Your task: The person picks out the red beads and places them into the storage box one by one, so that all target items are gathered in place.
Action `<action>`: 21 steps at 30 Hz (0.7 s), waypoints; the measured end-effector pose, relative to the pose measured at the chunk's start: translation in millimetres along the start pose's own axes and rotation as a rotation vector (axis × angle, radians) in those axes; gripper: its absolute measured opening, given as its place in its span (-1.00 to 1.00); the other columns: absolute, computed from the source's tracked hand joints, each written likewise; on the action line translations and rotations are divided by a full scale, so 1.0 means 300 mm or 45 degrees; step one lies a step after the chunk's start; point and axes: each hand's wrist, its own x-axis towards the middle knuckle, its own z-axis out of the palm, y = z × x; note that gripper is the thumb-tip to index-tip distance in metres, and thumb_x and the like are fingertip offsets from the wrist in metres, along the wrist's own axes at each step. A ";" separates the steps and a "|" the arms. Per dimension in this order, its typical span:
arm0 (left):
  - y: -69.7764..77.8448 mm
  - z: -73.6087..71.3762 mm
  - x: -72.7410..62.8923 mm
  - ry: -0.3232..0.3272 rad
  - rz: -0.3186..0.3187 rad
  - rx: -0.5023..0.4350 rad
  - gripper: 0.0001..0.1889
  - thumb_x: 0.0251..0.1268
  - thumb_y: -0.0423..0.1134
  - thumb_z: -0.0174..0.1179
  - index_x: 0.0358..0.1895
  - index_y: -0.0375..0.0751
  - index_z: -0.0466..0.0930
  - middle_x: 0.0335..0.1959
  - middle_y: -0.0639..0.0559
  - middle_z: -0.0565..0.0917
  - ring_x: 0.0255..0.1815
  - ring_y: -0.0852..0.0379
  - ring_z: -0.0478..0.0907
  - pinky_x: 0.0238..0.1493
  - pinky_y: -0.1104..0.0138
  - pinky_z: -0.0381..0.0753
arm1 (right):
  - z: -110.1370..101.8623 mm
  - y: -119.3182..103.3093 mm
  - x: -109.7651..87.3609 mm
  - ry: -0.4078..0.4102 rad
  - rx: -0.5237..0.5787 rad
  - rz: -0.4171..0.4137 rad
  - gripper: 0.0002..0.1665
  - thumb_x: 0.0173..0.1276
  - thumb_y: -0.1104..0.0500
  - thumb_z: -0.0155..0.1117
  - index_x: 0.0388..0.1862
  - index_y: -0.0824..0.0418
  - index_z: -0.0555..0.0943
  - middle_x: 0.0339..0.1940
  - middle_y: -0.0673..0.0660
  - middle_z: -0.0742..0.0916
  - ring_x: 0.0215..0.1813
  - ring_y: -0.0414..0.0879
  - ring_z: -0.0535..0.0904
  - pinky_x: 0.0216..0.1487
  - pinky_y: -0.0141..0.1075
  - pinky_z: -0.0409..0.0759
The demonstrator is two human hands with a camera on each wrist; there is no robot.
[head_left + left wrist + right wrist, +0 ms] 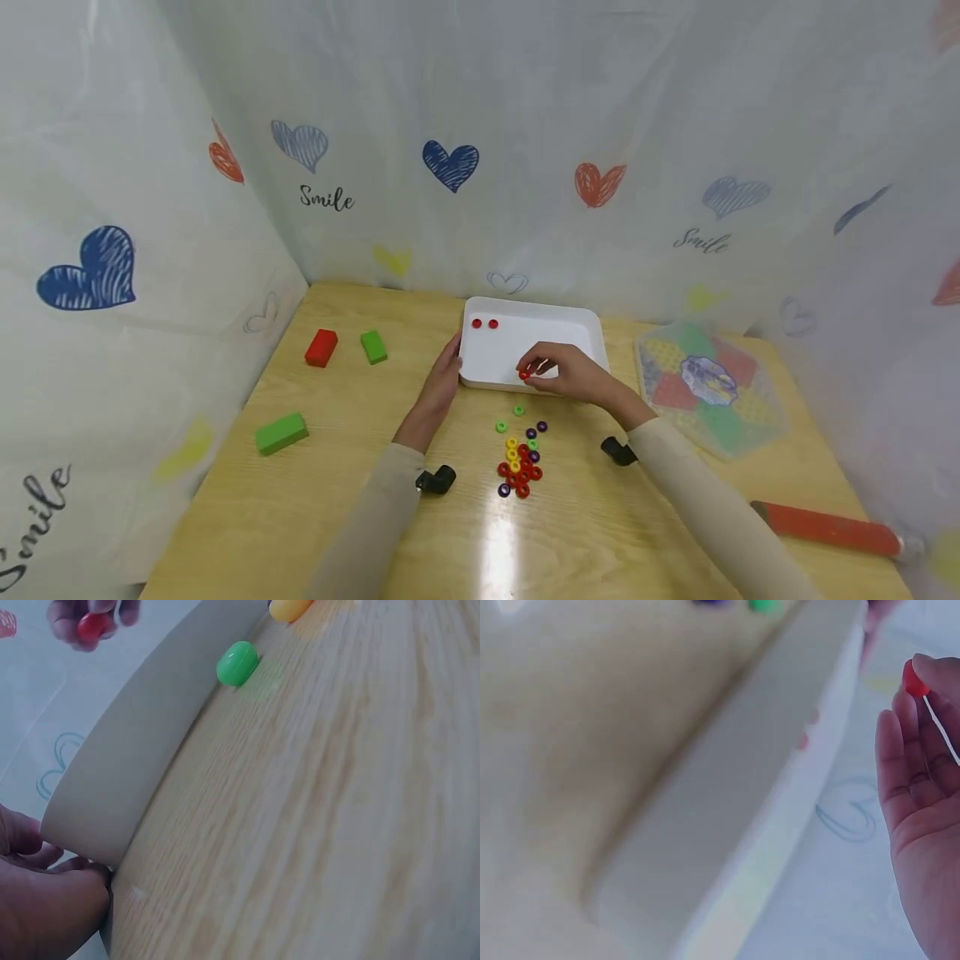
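A shallow white tray [536,340] lies on the wooden table, with two red ring beads [484,323] side by side near its far left corner. My left hand [444,375] holds the tray's left end, thumb at the rim; the left wrist view shows fingers [30,847] around that end. Over the tray's near right part, my right hand [566,371] pinches a red ring bead [915,679] between thumb and fingertips. In front of the tray is a loose cluster of red, yellow, green and dark purple ring beads [522,475].
Green blocks [281,433] and a red block [321,347] lie on the left of the table. At the right are a clear patterned case [708,387] and a red tube-like object [832,531]. A printed white curtain [517,233] hangs close behind the tray.
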 end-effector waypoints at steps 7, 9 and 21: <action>-0.003 0.004 -0.017 -0.001 -0.020 0.037 -0.48 0.59 -0.22 -0.35 0.54 0.13 -0.03 0.56 0.21 0.00 0.56 0.23 -0.19 0.55 0.22 -0.13 | -0.096 0.019 0.115 -0.025 0.004 0.065 -0.75 0.28 0.20 0.36 -0.06 0.03 0.63 -0.15 -0.10 0.69 -0.13 -0.23 0.60 -0.03 -0.28 0.65; -0.003 0.002 -0.025 0.000 -0.010 0.043 -0.47 0.59 -0.24 -0.36 0.55 0.09 -0.04 0.56 0.16 -0.01 0.57 0.19 -0.20 0.55 0.18 -0.15 | -0.103 0.036 0.150 -0.053 0.028 0.093 -0.74 0.28 0.21 0.35 -0.05 0.02 0.63 -0.15 -0.09 0.68 -0.12 -0.22 0.60 -0.01 -0.28 0.65; -0.004 0.026 -0.028 0.034 0.000 0.071 -0.48 0.58 -0.24 -0.33 0.54 0.12 0.01 0.55 0.15 0.04 0.56 0.13 -0.14 0.54 0.13 -0.10 | -0.084 0.127 0.277 -0.149 -0.005 0.135 -0.69 0.29 0.26 0.33 0.03 0.20 0.63 -0.09 -0.04 0.69 -0.06 -0.14 0.61 0.04 -0.25 0.64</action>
